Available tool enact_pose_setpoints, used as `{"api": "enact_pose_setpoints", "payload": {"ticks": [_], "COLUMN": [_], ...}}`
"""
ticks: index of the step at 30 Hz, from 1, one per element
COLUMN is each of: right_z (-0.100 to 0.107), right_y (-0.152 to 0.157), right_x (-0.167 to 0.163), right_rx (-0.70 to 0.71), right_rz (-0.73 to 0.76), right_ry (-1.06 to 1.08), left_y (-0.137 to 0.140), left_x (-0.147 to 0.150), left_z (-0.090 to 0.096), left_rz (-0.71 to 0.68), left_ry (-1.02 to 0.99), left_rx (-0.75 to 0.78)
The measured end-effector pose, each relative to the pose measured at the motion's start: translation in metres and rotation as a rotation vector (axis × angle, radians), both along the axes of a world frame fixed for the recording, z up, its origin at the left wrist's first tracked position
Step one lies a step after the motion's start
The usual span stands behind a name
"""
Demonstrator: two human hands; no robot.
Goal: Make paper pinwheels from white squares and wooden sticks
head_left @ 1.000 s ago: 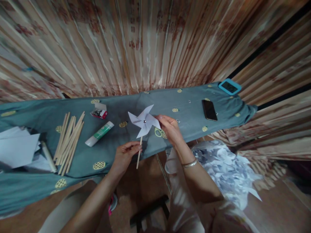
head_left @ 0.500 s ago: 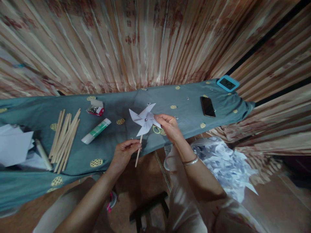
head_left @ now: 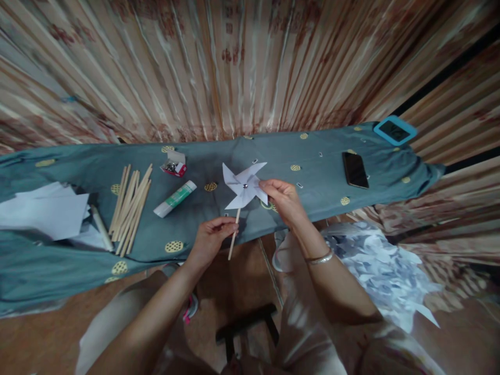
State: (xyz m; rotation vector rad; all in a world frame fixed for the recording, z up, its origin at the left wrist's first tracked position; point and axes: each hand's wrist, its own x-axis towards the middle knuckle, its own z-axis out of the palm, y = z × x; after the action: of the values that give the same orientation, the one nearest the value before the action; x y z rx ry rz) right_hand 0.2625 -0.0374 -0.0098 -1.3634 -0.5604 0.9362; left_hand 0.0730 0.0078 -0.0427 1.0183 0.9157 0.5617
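The pinwheel [head_left: 238, 197] is of white paper, w/ four pointed blades folded to the ctr., where a small shiny round pin [head_left: 245, 186] sits; its face is turned up to the viewer. It is mounted on a thin pale stick [head_left: 232, 249], slightly tilted, and is held over the front part of the cloth-covered surface [head_left: 207, 153], w/ the stick's lower end past the edge. The L hand [head_left: 209, 240] has its grip closed around the stick, below the blades; the R hand [head_left: 286, 202] has its grip pinching the R-side blade, so the fingers cover part of this blade. To the L lie a green-white tube [head_left: 175, 199], a small open red box [head_left: 180, 170] w/ shiny metal pcs, a bunch of wooden sticks [head_left: 130, 213], a pale rod [head_left: 102, 228] and white paper sheets [head_left: 58, 208]. To the R are a dark phone [head_left: 355, 170] and, at the far end, a blue-framed device [head_left: 395, 130]. Lower R, beyond the R forearm, which hides part of it, is a heap of white paper pcs [head_left: 380, 271]. Behind the surface hangs a patterned curtain [head_left: 250, 73].
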Motion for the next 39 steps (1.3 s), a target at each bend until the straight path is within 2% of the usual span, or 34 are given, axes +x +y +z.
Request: {"api": "enact_pose_setpoints", "payload": {"ticks": [29, 39], "right_z": [-0.004, -0.004], "right_y": [0.011, 0.011], "right_x": [-0.026, -0.035], "right_rx": [-0.009, -0.013], "right_rz": [0.077, 0.098], "right_ry": [0.019, 0.018], "left_y": [0.002, 0.002], "left_x": [-0.014, -0.014], "left_z": [0.002, -0.003], "left_rz": [0.072, 0.075], "left_ry": [-0.036, -0.068], "left_rx": [-0.044, -0.042]}}
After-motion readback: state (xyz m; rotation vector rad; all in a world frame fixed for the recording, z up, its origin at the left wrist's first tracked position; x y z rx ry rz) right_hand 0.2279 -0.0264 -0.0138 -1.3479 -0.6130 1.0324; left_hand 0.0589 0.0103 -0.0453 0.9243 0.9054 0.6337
